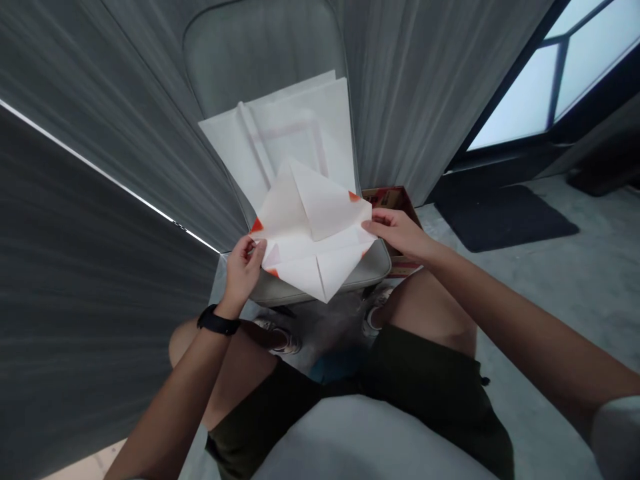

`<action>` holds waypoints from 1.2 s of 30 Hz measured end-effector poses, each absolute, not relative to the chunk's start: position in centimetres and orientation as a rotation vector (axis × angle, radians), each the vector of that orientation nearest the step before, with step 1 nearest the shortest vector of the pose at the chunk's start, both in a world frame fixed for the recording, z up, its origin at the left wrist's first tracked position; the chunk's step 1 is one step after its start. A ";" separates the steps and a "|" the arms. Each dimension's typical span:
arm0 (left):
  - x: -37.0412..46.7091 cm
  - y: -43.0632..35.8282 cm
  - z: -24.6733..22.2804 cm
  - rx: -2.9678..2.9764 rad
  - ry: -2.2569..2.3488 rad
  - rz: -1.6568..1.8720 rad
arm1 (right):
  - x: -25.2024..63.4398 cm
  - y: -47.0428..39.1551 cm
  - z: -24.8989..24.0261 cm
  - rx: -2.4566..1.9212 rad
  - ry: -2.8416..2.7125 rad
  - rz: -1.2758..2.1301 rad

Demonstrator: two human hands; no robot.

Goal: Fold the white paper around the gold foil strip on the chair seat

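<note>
A white folded paper (335,223) with small orange-red patches near its edges is held up between both hands, over the seat of a chair. Its flaps meet along creases, and one point faces my lap. At its left corner my left hand (245,263) pinches the paper between thumb and fingers; a black band is on that wrist. My right hand (397,230) grips the opposite corner, thumb on top. Behind the folded paper, larger white sheets (310,127) rest on the chair, with a rolled or folded strip (255,143) lying across them.
The grey-green chair (265,47) stands in front of my knees, against grey curtains (400,87). A cardboard box (393,199) is on the floor at its right. Farther right lie a dark mat (505,217) and a window (530,93).
</note>
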State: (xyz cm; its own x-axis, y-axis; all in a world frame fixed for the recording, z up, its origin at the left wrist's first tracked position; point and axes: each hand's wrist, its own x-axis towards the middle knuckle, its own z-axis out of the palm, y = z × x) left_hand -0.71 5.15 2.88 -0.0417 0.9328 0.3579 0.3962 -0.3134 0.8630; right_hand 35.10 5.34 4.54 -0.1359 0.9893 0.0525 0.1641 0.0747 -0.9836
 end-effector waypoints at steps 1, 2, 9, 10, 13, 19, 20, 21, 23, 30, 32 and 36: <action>-0.5 5.0 2.9 1.674 1.392 1.343 | 35.2 5.6 4.5 -1.228 -1.450 1.184; -0.3 4.8 2.8 1.629 1.394 1.339 | 35.2 5.9 4.4 -1.240 -1.457 1.191; 2.9 -1.4 -3.0 1.166 1.642 1.266 | 34.6 11.9 2.3 -1.393 -1.866 1.084; 3.6 -2.6 -4.2 1.072 1.638 1.257 | 33.9 13.1 2.0 -1.442 -1.941 1.028; 6.1 -5.8 -7.0 0.754 1.589 1.307 | 30.4 16.4 1.6 -1.536 -2.177 0.813; 12.5 -9.2 -7.6 0.236 1.184 1.230 | 20.5 18.9 1.2 -1.159 -2.553 0.466; 13.6 -9.1 -7.3 0.201 1.115 1.196 | 19.4 18.5 1.1 -1.084 -2.578 0.393; 14.5 -8.9 -6.9 0.181 1.039 1.155 | 18.7 17.9 1.0 -1.015 -2.576 0.333; 15.6 -8.0 -6.3 0.157 0.891 1.004 | 18.5 15.9 0.7 -0.948 -2.486 0.260; 9.5 -6.8 -4.7 0.546 0.890 0.566 | 28.0 3.3 -2.2 -1.178 -2.081 0.374; 5.3 -6.8 -4.0 0.695 1.044 0.718 | 29.9 -1.1 -4.2 -1.235 -2.093 0.421; -2.7 -5.5 -2.7 0.656 1.457 1.162 | 29.2 -7.9 -8.4 -1.340 -1.994 0.441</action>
